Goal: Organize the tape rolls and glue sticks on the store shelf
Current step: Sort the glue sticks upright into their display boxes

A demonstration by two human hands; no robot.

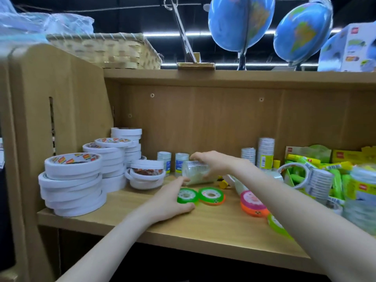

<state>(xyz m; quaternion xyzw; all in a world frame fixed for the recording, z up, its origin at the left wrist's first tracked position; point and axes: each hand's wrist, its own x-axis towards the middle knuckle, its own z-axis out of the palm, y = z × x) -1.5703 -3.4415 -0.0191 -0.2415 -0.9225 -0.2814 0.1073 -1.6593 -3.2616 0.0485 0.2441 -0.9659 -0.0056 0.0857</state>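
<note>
Centre frame: right hand (213, 163), fingers curled over shrink-wrapped clear tape pack (196, 173), lying tilted on shelf (203, 222). Left hand (171, 200) fingers pinch green tape roll (187, 196) flat on shelf. Pack likely light, film slippery; grip round sides.

1 view only, head cam, wide-angle w/ bent edges. It sits close in front of the wooden shelf (203, 222), facing fwd and slightly down into the open bay. Both forearms enter from the bottom edge, left hand (171, 200) and right hand (213, 163) near frame centre, so the cam is within arm's reach. Top of frame catches the shelf's upper board w/ globes (240, 23). No 2nd view, so nothing shared.
</note>
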